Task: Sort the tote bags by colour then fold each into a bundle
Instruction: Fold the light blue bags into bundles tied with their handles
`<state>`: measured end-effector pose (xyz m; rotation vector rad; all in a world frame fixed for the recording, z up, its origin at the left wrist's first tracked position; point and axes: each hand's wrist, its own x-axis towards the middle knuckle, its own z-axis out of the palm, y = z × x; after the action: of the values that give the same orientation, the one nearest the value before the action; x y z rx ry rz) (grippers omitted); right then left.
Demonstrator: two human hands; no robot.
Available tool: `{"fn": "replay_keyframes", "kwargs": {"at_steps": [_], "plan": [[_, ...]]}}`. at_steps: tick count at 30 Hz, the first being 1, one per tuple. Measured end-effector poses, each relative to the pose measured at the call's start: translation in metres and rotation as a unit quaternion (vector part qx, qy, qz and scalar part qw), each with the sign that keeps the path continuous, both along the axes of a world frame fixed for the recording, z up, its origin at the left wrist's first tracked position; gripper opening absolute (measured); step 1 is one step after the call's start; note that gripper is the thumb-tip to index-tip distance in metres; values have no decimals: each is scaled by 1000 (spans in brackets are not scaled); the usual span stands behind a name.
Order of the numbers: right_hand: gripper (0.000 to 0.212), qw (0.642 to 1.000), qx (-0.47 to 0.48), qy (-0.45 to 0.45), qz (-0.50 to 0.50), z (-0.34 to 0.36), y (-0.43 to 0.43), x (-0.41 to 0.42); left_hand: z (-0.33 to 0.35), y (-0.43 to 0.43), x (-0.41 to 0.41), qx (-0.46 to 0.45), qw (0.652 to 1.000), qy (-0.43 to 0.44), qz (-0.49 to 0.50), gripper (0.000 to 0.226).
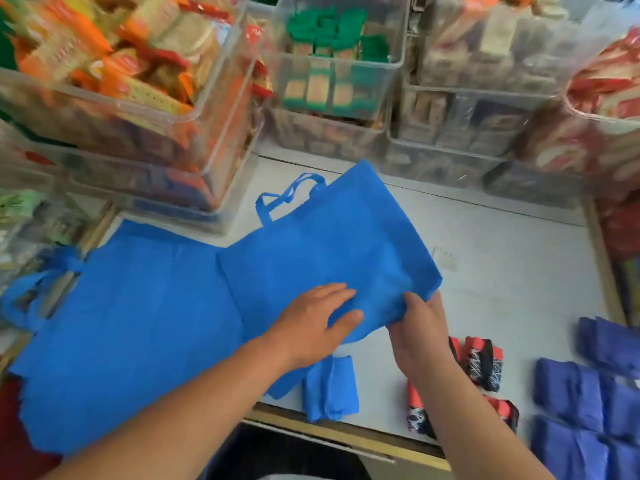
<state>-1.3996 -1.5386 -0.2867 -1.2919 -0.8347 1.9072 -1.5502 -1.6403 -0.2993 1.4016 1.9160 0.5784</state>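
Note:
A bright blue tote bag [332, 237] lies spread on the grey counter [512, 271], its handles pointing to the far left. My left hand [318, 320] presses flat on the bag's near part, fingers straight. My right hand [420, 323] pinches the bag's near right corner and lifts that edge off the counter. To the left lies a stack of more blue tote bags [128, 327]. A folded blue bundle [330, 388] rests at the counter's front edge.
Red-and-black folded bundles [483, 362] and several dark purple-blue bundles [585, 403] lie at the front right. Clear plastic bins of packaged snacks [332, 64] line the back and left of the counter. A wooden trim [346, 434] edges the counter's front.

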Motion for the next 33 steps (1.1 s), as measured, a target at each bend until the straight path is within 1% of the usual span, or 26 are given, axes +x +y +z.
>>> {"fn": "replay_keyframes", "kwargs": {"at_steps": [2, 4, 5, 6, 7, 8, 9, 10, 11, 12, 13, 15, 17, 18, 19, 20, 21, 23, 25, 26, 27, 28, 29, 30, 31, 33], "plan": [[53, 998, -51, 15, -37, -20, 15, -4, -33, -9, -19, -72, 992, 88, -56, 87], [45, 994, -107, -19, -30, -45, 23, -3, -61, -17, -42, -126, 973, 162, -107, 102], [43, 989, -130, -70, -1, -55, 25, -2, -73, -20, -54, -148, 964, 183, -120, 104], [48, 979, -134, -149, 29, -65, 28, 2, -85, -23, -67, -164, 960, 190, -121, 103], [57, 961, -106, -247, 60, -71, 30, 7, -95, -25, -79, -170, 961, 183, -117, 99], [65, 928, -27, -359, 96, -75, 34, 14, -103, -28, -90, -161, 964, 178, -113, 91], [69, 878, 89, -450, 140, -78, 37, 19, -110, -30, -98, -133, 968, 182, -114, 81], [67, 821, 208, -495, 195, -80, 41, 23, -116, -30, -104, -101, 969, 192, -116, 70], [63, 768, 297, -502, 264, -84, 46, 25, -121, -30, -106, -83, 970, 198, -115, 61], [60, 729, 338, -490, 337, -88, 49, 26, -126, -30, -107, -67, 972, 197, -111, 55], [61, 699, 342, -480, 405, -93, 51, 25, -129, -30, -107, -48, 975, 190, -101, 51], [73, 647, 325, -476, 500, -103, 55, 23, -134, -29, -113, -5, 985, 151, -81, 52], [84, 611, 324, -480, 539, -109, 63, 22, -133, -32, -128, -9, 990, 109, -87, 46], [86, 603, 332, -480, 543, -111, 67, 23, -132, -34, -138, -18, 990, 98, -101, 38], [85, 599, 342, -480, 542, -113, 70, 24, -128, -38, -146, -33, 992, 76, -96, 32], [84, 597, 353, -479, 538, -114, 74, 25, -122, -41, -152, -35, 995, 64, -69, 29], [80, 597, 362, -481, 531, -114, 77, 26, -114, -42, -156, -23, 998, 48, -24, 31], [71, 601, 371, -484, 516, -109, 83, 28, -95, -37, -157, 35, 998, 23, 45, 43], [53, 626, 396, -459, 490, -102, 87, 31, -74, -30, -154, 62, 994, 4, 87, 46], [39, 652, 413, -435, 464, -96, 89, 33, -64, -26, -154, 67, 992, 5, 107, 42], [28, 688, 415, -409, 433, -88, 93, 35, -56, -24, -155, 72, 990, 15, 123, 37], [22, 725, 391, -389, 413, -75, 98, 37, -49, -23, -156, 74, 988, 27, 131, 33], [18, 762, 339, -372, 408, -60, 101, 38, -43, -25, -158, 70, 987, 40, 136, 32], [13, 788, 286, -359, 411, -47, 105, 40, -36, -26, -159, 66, 986, 49, 145, 33], [17, 806, 256, -354, 399, -38, 108, 42, -31, -25, -160, 62, 984, 53, 155, 34], [32, 833, 236, -367, 339, -29, 112, 43, -23, -13, -162, 61, 980, 65, 178, 28]]}}
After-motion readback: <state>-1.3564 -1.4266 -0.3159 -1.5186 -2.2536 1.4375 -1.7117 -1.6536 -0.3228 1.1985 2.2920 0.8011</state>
